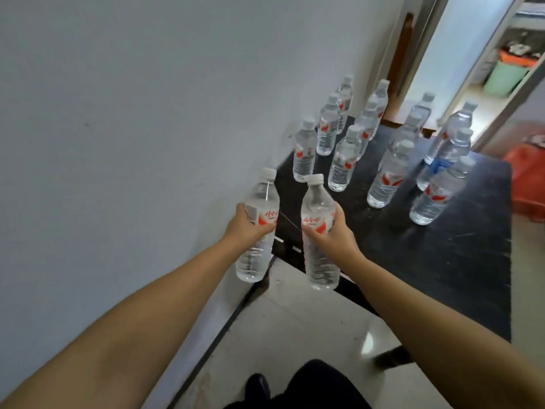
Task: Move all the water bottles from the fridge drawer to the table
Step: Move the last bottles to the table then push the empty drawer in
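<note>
Two bare hands reach forward, each gripping one clear plastic water bottle with a white cap and red label. The left hand (246, 224) wraps its fingers around the middle of the left-held bottle (257, 228); the right hand (333, 228) does the same with the right-held bottle (319, 231). Both bottles are upright in the air, just short of the near corner of a black rectangular surface (442, 261) against a pale grey wall (147, 113). About a dozen matching bottles (343, 160) already stand there in loose rows; the fridge drawer is out of view. To place these well, each should probably come down flat and upright on the bare near stretch of the surface, inside its edge and apart from the standing bottles, so nothing topples. The nearest open room lies front and right; an orange plastic stool (528, 181) sits past the right edge.
</note>
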The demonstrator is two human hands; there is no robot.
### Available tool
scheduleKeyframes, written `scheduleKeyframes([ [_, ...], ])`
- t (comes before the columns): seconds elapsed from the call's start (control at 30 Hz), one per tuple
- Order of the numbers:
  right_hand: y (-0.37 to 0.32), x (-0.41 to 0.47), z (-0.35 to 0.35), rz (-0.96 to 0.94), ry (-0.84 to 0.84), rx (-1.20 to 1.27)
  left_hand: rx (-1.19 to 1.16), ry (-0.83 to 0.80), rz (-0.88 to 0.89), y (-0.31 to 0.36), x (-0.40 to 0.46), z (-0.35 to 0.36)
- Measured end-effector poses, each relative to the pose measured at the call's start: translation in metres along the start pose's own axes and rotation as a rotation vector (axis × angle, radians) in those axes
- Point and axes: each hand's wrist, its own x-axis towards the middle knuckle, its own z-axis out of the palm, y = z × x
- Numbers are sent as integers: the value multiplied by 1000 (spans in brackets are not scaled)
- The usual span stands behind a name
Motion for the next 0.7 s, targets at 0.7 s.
scheduleKeyframes([
  [0.7,26,142,-13,108,209,168,6,-124,36,39,174,63],
])
